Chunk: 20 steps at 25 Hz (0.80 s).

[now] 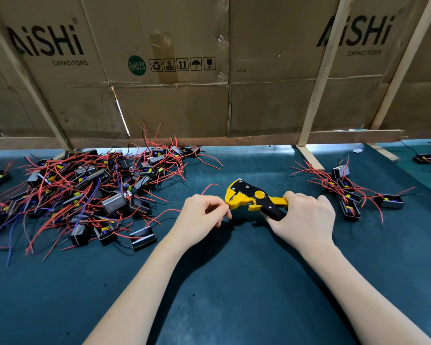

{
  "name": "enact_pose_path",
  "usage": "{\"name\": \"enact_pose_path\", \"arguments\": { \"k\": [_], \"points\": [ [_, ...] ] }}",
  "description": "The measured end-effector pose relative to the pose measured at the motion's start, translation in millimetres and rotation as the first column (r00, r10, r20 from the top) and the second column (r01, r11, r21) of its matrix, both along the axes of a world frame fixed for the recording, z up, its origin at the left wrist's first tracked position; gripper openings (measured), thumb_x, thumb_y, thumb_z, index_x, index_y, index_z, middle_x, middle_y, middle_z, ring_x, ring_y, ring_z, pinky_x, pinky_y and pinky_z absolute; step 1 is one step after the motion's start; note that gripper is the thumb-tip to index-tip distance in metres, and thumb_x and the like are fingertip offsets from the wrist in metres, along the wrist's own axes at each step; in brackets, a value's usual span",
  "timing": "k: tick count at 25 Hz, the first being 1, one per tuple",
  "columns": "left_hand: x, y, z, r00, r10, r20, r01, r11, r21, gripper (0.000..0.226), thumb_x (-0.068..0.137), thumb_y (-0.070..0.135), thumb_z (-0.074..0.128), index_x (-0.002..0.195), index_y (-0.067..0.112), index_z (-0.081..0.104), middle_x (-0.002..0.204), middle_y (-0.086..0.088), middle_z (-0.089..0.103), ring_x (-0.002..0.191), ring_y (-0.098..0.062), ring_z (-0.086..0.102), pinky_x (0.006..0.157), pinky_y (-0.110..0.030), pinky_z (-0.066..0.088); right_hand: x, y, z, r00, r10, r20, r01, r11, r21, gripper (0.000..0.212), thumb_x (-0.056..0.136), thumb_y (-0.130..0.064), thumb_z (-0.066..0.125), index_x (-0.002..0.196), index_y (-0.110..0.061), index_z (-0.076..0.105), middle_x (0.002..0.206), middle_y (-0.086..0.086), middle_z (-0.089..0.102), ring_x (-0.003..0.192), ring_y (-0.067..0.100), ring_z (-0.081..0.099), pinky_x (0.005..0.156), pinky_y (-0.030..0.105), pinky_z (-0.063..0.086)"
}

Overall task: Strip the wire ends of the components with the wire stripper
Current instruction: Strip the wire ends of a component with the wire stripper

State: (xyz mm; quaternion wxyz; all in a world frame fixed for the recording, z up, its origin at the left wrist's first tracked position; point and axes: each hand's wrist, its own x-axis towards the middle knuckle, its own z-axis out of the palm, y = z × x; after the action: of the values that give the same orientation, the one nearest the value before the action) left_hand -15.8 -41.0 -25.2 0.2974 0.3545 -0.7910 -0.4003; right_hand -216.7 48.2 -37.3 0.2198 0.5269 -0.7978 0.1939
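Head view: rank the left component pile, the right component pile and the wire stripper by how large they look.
1. Left pile of components: largest by far, spread across the mat.
2. Right pile of components: clearly smaller.
3. Wire stripper: smallest, though the right hand hides part of its handles, and it lies nearer the camera.

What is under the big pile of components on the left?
Around the pile of components only the dark green mat shows. Tangled red wires and black housings cover whatever lies beneath.
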Motion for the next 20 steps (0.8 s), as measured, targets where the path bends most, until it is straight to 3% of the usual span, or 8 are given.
{"name": "enact_pose_path", "arguments": {
  "k": [3, 8, 12, 16, 20],
  "points": [
    [3, 1, 0, 1.0, -0.025, -0.019, 0.026, 1.0, 0.018, 0.027, 0.091, 0.016, 0.058, 0.067, 0.02, 0.071, 0.05, 0.007, 0.049, 0.048, -0.007, 0.041, 0.052, -0.016, 0.034, 3, 7, 1, 0.998, -0.025, 0.054, 0.025, 1.0, -0.004, 0.056, 0.062, -0.053, 0.084, 0.048, -0.012, 0.048, 0.044, 0.005, 0.05, 0.041, 0.031, 0.05, 0.051, 0.024, 0.017],
    [-1, 1, 6, 1.0, 0.001, 0.029, 0.001, 0.997, -0.08, 0.028, 0.089, 0.015, 0.06, 0.063, 0.019, 0.068, 0.048, 0.008, 0.038, 0.049, -0.007, 0.031, 0.051, -0.017, 0.026, -5, 1, 2, 0.996, -0.082, 0.032, 0.082, 0.996, -0.017, 0.055, 0.07, -0.067, 0.068, 0.064, -0.015, 0.052, 0.062, 0.002, 0.06, 0.06, 0.032, 0.059, 0.057, 0.031, 0.025],
    [2, -1, 6, 0.998, 0.034, 0.054, -0.029, 0.995, -0.095, 0.024, 0.091, 0.019, 0.059, 0.069, 0.02, 0.069, 0.057, -0.016, 0.048, 0.049, -0.011, 0.025, 0.051, -0.024, 0.023, -21, 2, 1, 0.986, -0.149, 0.078, 0.154, 0.986, -0.062, 0.058, 0.072, -0.069, 0.067, 0.079, -0.012, 0.054, 0.076, 0.005, 0.062, 0.073, 0.032, 0.061, 0.071, 0.038, 0.034],
    [3, 0, 6, 0.991, 0.092, 0.093, -0.08, 0.989, -0.122, 0.021, 0.085, 0.011, 0.061, 0.066, 0.015, 0.07, 0.048, 0.001, 0.046, 0.048, -0.009, 0.033, 0.052, -0.02, 0.027, -30, 7, -3, 0.967, -0.182, 0.176, 0.202, 0.974, -0.105, 0.059, 0.073, -0.065, 0.069, 0.084, -0.009, 0.056, 0.082, 0.009, 0.064, 0.083, 0.034, 0.062, 0.078, 0.041, 0.036],
    [-3, 1, 6, 0.979, 0.149, 0.138, -0.14, 0.987, -0.073, 0.021, 0.081, 0.013, 0.06, 0.061, 0.014, 0.068, 0.051, -0.003, 0.054, 0.049, -0.009, 0.038, 0.054, -0.023, 0.033, -32, 6, 1, 0.96, -0.184, 0.212, 0.21, 0.972, -0.109, 0.058, 0.074, -0.066, 0.068, 0.085, -0.01, 0.056, 0.084, 0.007, 0.063, 0.085, 0.033, 0.061, 0.079, 0.041, 0.034]
  ]
}}
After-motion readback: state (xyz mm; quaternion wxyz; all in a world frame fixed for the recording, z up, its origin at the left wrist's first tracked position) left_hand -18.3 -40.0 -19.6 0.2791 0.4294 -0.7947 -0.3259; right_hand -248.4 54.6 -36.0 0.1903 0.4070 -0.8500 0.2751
